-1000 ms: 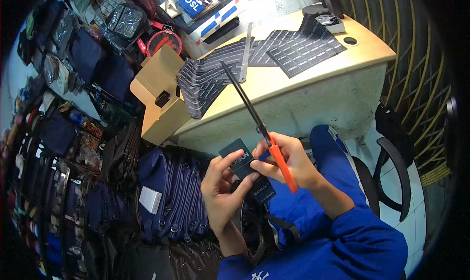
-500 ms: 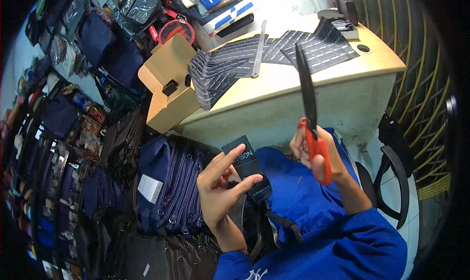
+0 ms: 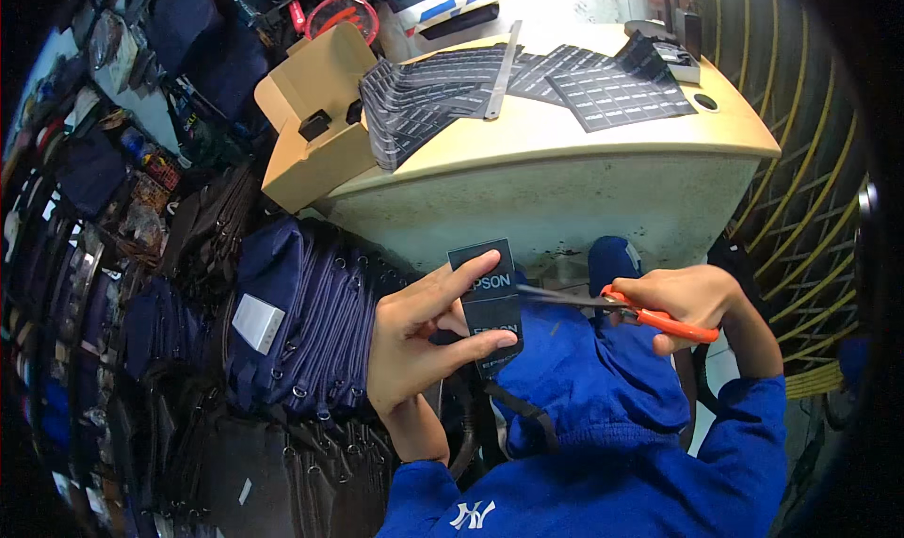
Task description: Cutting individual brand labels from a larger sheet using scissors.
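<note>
My left hand [image 3: 407,336] pinches a short black strip of printed labels [image 3: 490,307], fingers behind and at its top, thumb across its lower part. The strip stands nearly upright above my lap. From the right, my right hand [image 3: 692,298] is closed round the orange-red handles of a pair of scissors [image 3: 574,299]. Their dark blades point left, the tips at the strip's right edge beside the line between two labels. Whether the blades bite into the strip I cannot tell.
Ahead, a wooden-topped table [image 3: 452,157] bears dark printed label sheets [image 3: 617,91], a steel ruler [image 3: 506,67] and an open cardboard box [image 3: 315,176]. Stacked navy bags [image 3: 320,303] with a small white box [image 3: 257,322] on top stand at left, black bags [image 3: 273,472] nearer.
The scissors have swung down from pointing up and away to lying nearly level, blades toward the strip. My left hand still holds the strip, now more upright. The view has shifted slightly.
</note>
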### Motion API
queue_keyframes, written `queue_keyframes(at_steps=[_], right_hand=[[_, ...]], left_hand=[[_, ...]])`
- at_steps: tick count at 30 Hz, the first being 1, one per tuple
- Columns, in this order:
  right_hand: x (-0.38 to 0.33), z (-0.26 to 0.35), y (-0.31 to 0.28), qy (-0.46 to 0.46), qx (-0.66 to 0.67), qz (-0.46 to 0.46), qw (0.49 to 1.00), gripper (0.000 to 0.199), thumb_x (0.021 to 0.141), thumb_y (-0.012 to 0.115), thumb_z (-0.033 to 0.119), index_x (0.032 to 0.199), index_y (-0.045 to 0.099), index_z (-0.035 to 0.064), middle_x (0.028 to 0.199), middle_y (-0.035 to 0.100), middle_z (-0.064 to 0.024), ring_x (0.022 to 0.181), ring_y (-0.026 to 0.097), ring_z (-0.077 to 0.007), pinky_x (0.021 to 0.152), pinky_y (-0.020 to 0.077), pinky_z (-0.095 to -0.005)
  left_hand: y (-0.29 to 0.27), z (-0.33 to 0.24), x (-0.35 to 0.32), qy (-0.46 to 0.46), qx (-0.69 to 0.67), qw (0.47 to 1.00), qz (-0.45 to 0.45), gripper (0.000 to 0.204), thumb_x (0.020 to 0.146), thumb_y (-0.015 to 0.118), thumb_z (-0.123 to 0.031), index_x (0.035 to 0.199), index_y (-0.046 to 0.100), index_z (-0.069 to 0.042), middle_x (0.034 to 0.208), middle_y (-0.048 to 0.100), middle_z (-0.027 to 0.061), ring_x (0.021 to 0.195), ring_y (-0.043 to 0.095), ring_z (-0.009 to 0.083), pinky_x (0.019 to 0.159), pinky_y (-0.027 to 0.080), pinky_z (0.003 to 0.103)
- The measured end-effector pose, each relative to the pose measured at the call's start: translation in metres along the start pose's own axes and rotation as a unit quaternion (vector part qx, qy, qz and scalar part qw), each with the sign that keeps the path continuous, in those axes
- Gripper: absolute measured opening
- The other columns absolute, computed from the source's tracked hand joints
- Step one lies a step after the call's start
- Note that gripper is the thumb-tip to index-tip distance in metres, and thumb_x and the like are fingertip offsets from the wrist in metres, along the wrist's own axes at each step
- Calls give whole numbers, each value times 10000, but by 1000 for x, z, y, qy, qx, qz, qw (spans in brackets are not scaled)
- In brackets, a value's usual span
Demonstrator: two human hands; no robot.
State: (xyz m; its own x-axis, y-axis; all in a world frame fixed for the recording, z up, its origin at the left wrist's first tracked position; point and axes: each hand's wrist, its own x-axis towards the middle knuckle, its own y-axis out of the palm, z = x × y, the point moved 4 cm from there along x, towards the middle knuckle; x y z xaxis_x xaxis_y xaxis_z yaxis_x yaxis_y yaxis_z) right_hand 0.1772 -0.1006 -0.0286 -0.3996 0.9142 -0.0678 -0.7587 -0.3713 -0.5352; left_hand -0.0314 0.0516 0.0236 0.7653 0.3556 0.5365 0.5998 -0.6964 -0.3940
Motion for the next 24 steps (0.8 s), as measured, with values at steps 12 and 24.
queue_keyframes(at_steps=[12,24], right_hand=[[4,14,-5,-2,-35,57,998,751,794,459,700,910,487,-41,674,543,-164,607,566,-305,546,428,-405],[10,20,-5,6,-43,67,997,738,811,440,690,902,488,-41,656,530,-163,600,555,-314,549,430,-407]], left_hand=[[7,1,-4,10,-14,997,76,719,535,852,-116,1184,574,19,548,365,-31,535,324,48,480,250,199],[11,-3,1,22,21,994,105,711,542,851,-115,1182,575,24,540,386,-27,564,340,48,488,267,193]])
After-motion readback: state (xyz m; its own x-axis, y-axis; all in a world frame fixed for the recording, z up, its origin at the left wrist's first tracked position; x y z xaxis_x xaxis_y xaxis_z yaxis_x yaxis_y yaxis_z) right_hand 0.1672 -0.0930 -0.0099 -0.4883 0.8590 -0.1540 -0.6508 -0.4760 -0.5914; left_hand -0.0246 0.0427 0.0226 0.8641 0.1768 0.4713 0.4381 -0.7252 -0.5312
